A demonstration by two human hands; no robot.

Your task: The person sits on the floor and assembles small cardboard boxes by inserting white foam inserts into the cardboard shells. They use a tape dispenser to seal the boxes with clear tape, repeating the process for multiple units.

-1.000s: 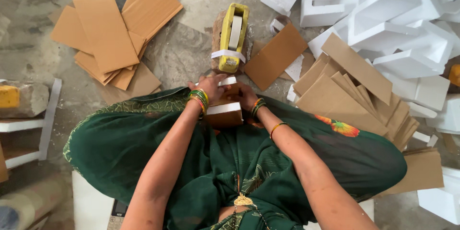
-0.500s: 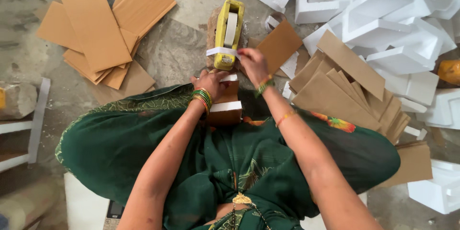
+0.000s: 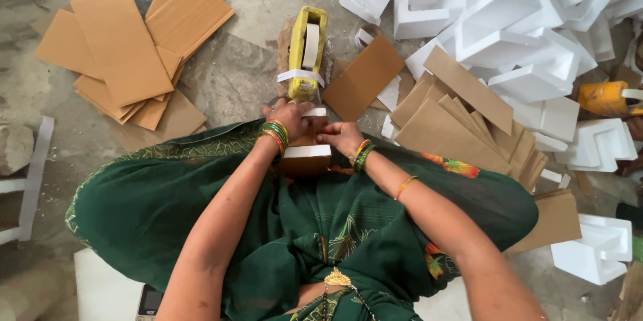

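The left hand [image 3: 289, 117] rests on the far top of a small brown cardboard-wrapped block [image 3: 307, 152] with white foam showing at its ends, fingers curled down over it in a grip. The right hand [image 3: 340, 137] presses against the block's right side, fingers bent close around its edge. Both wrists wear green and orange bangles. The block sits on the person's lap, on the green fabric [image 3: 201, 207] spread over the knees, just in front of the body.

Just beyond the left hand stands a yellow tape dispenser [image 3: 307, 53] holding a roll of pale tape, with a strip hanging across its near end; it almost touches the fingertips. To the dispenser's right a single brown cardboard sheet [image 3: 365, 76] lies flat on the stone floor [image 3: 234, 73]. Farther right a fanned stack of cardboard sheets [image 3: 462, 120] leans over the knee, and behind it rises a heap of white foam corner pieces [image 3: 509, 20]. At the right edge a second yellow dispenser [image 3: 606, 98] shows partly. Well apart on the left lies another loose pile of cardboard sheets [image 3: 130, 53].
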